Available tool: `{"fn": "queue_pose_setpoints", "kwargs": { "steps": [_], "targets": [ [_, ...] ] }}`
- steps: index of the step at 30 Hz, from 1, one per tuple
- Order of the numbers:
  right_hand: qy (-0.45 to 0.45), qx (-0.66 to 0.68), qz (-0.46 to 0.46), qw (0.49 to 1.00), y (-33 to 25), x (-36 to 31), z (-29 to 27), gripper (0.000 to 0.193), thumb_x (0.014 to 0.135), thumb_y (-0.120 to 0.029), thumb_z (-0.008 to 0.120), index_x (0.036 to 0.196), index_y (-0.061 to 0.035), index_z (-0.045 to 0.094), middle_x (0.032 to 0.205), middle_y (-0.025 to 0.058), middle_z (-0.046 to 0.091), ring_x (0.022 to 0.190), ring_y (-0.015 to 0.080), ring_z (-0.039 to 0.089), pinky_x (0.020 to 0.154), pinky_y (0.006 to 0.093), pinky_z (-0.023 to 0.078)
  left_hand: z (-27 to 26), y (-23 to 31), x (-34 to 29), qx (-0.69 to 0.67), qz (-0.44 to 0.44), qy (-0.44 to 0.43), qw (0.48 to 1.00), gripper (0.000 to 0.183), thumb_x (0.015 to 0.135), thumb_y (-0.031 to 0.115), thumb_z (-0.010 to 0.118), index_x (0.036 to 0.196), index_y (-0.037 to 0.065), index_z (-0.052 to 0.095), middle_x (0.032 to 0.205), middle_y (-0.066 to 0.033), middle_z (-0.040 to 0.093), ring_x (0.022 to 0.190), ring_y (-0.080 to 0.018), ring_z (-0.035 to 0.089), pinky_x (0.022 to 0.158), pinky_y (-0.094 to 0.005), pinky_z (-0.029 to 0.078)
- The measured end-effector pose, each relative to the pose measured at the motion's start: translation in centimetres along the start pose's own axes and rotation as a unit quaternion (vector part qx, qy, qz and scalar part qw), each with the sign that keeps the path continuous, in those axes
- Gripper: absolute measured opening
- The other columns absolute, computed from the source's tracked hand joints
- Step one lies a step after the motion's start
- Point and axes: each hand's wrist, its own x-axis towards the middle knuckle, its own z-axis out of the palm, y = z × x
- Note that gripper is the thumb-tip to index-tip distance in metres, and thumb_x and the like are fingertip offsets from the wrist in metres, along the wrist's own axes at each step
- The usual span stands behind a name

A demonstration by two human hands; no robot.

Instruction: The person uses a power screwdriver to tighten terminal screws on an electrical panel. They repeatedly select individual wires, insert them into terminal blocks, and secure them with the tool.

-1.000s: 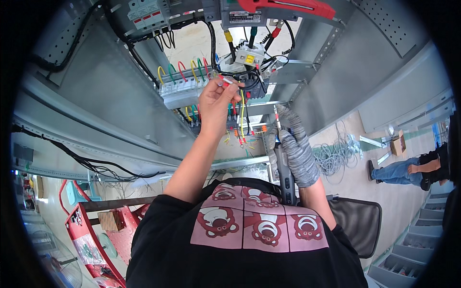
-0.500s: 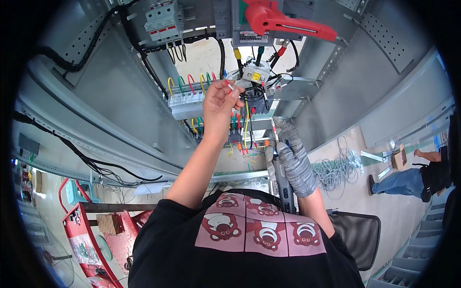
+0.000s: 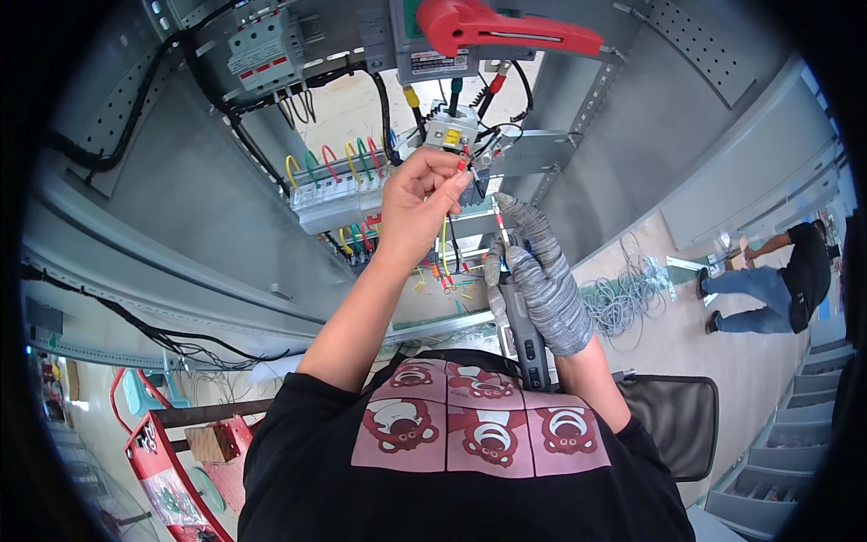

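Observation:
My bare left hand [image 3: 420, 199] pinches the red-sleeved end of a wire [image 3: 461, 166] between thumb and forefinger. It is held just in front of a pale grey block with a yellow label [image 3: 452, 131], below a large red handle switch [image 3: 506, 32]. My right hand [image 3: 546, 289], in a grey knitted glove, is closed around a grey-black cordless power screwdriver [image 3: 522, 330] pointing up into the cabinet. Between its fingers stands a short wire piece or lug with a red band [image 3: 499, 217]; its exact kind is unclear. A yellow-green wire [image 3: 443, 244] hangs below my left hand.
A terminal row with coloured wires [image 3: 330, 199] lies left of my hand; a three-pole breaker [image 3: 262, 54] sits above it. Grey cabinet walls flank both sides. Coiled grey cable [image 3: 623, 303] lies on the floor, with another person [image 3: 795, 280] beyond. A red cart [image 3: 172, 461] stands lower left.
My left hand has come closer to the pale block and to my right hand, still pinching the red-sleeved wire. The cabinet has shifted up and left in view. The other person has changed posture.

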Motion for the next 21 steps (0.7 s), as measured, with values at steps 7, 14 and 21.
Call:
{"fn": "queue_pose_setpoints", "kwargs": {
  "steps": [7,14,21],
  "targets": [
    [0.026,0.009,-0.008,1.000,0.6,-0.2,-0.4,0.048,0.099,-0.004,0.045,0.146,-0.0104,0.039,0.089,0.0017,0.060,0.080,0.0069,0.054,0.077,0.0235,0.048,-1.3,-0.2,-0.6,-0.002,0.055,0.092,0.994,0.010,0.092,0.006,0.065,0.102,0.004,0.062,0.097,-0.0038,0.065,0.072,-0.0067,0.056,0.064,-0.0212,0.047],
    [0.066,-0.027,0.028,0.997,0.8,-0.9,0.2,0.046,0.098,-0.004,0.045,0.143,-0.0126,0.045,0.089,-0.0001,0.057,0.077,0.0066,0.050,0.074,0.0232,0.046,-3.1,-1.6,-1.9,0.035,0.017,0.180,0.983,0.013,0.097,0.013,0.062,0.106,0.004,0.059,0.089,-0.0014,0.061,0.069,-0.0050,0.053,0.063,-0.0195,0.044],
    [0.065,0.024,0.038,0.997,1.5,-0.9,0.2,0.044,0.100,-0.006,0.046,0.143,-0.0134,0.045,0.086,0.0006,0.057,0.075,0.0070,0.052,0.070,0.0228,0.047,-3.6,-1.7,-2.6,0.058,0.007,0.180,0.982,0.014,0.098,0.015,0.060,0.107,0.004,0.058,0.089,-0.0027,0.063,0.070,-0.0045,0.053,0.064,-0.0196,0.044]
  ]
}}
